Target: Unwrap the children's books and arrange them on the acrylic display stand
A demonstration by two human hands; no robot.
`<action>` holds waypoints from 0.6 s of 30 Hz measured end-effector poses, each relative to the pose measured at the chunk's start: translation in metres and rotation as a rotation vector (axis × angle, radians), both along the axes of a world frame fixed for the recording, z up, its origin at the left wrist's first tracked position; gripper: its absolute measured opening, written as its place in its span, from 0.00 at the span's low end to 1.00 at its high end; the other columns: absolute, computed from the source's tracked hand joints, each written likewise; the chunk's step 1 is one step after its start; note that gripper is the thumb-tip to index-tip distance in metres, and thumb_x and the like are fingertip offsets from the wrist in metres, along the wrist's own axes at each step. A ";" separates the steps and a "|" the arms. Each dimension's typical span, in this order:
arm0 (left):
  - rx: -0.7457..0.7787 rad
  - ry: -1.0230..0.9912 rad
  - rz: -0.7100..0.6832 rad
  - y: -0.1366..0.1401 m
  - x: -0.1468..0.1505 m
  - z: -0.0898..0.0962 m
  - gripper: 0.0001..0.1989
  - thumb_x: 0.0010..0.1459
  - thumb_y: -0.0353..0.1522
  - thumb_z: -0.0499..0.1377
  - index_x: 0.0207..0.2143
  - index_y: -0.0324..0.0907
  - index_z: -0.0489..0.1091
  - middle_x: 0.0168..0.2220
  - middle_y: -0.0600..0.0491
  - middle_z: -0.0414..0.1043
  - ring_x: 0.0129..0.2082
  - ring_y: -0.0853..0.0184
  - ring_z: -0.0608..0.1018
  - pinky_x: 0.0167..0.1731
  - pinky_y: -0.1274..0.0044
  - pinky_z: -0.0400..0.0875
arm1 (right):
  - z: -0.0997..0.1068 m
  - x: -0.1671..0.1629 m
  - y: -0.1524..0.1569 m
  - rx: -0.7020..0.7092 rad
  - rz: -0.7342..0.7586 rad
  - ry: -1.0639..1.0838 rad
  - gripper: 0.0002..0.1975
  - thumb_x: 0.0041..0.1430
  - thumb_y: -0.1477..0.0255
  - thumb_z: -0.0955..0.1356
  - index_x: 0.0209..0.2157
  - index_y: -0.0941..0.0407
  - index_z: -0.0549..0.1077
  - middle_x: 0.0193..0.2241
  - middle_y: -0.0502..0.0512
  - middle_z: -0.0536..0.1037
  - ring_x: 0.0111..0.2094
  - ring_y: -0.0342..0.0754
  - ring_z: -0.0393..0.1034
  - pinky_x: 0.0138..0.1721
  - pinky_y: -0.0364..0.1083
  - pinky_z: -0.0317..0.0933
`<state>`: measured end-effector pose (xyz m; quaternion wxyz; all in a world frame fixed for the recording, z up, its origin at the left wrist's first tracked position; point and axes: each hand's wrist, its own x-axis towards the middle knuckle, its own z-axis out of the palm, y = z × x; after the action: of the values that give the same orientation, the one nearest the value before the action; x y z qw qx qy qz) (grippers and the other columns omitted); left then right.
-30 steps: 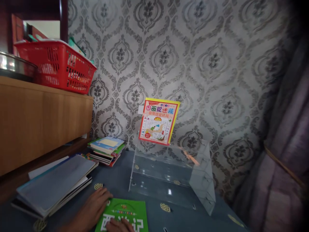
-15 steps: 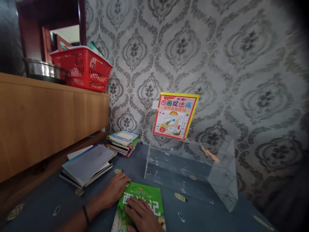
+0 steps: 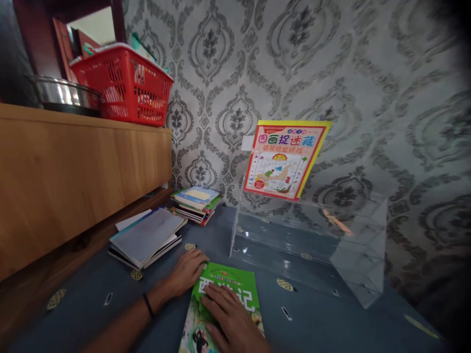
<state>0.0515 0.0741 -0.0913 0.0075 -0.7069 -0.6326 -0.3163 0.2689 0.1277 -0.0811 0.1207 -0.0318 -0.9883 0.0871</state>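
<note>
A green book [image 3: 247, 278] with large white characters lies flat at the front of the table. My right hand [image 3: 235, 314] rests palm down across its cover, fingers stretched over the title and hiding part of it. At the book's upper left corner is my left hand [image 3: 187, 269], with a dark band on the wrist. Its fingers are extended and touch the corner, not wrapped round it. Beyond the book stands a clear acrylic stepped rack [image 3: 287, 245]. A red and yellow picture book [image 3: 281, 166] leans upright on the rack's top tier.
Left of my hands lies a loose stack of grey-covered books [image 3: 147, 238], and behind it another book stack [image 3: 196, 198]. A wooden cabinet [image 3: 84, 176] on the left bears a red basket [image 3: 128, 90] and a metal bowl [image 3: 66, 95]. Patterned wallpaper [image 3: 235, 59] closes the back.
The view has shifted, so everything sits further right and higher. More of the green book's lower cover shows. Both hands stay at about the same places on the book.
</note>
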 end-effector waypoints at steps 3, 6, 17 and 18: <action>0.001 -0.005 -0.002 0.000 0.000 -0.001 0.13 0.67 0.26 0.49 0.45 0.41 0.72 0.40 0.49 0.74 0.43 0.63 0.75 0.48 0.71 0.70 | -0.008 0.000 0.006 0.038 0.046 0.037 0.25 0.65 0.69 0.66 0.63 0.54 0.67 0.62 0.59 0.70 0.63 0.56 0.64 0.65 0.56 0.58; 0.014 -0.020 -0.012 -0.001 0.002 -0.001 0.14 0.68 0.26 0.48 0.46 0.42 0.72 0.40 0.50 0.74 0.42 0.64 0.75 0.49 0.71 0.70 | -0.023 -0.001 0.016 0.090 0.098 0.104 0.24 0.67 0.67 0.66 0.63 0.54 0.67 0.61 0.59 0.72 0.62 0.55 0.65 0.63 0.55 0.60; 0.014 -0.038 -0.056 -0.007 0.000 0.005 0.16 0.71 0.30 0.47 0.55 0.43 0.69 0.45 0.49 0.76 0.45 0.65 0.76 0.51 0.72 0.71 | -0.033 -0.003 0.020 0.098 0.131 0.156 0.22 0.69 0.65 0.64 0.61 0.55 0.67 0.59 0.60 0.74 0.62 0.54 0.65 0.62 0.55 0.63; 0.004 -0.041 -0.052 -0.007 -0.001 0.004 0.16 0.71 0.29 0.47 0.54 0.43 0.70 0.45 0.49 0.76 0.45 0.64 0.76 0.50 0.71 0.71 | -0.025 -0.002 0.015 0.054 0.108 0.118 0.23 0.68 0.64 0.64 0.62 0.56 0.67 0.59 0.60 0.73 0.63 0.55 0.64 0.63 0.56 0.61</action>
<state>0.0507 0.0674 -0.0875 -0.0125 -0.7164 -0.6135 -0.3321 0.2669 0.1431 -0.1062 0.1748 0.0300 -0.9818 0.0684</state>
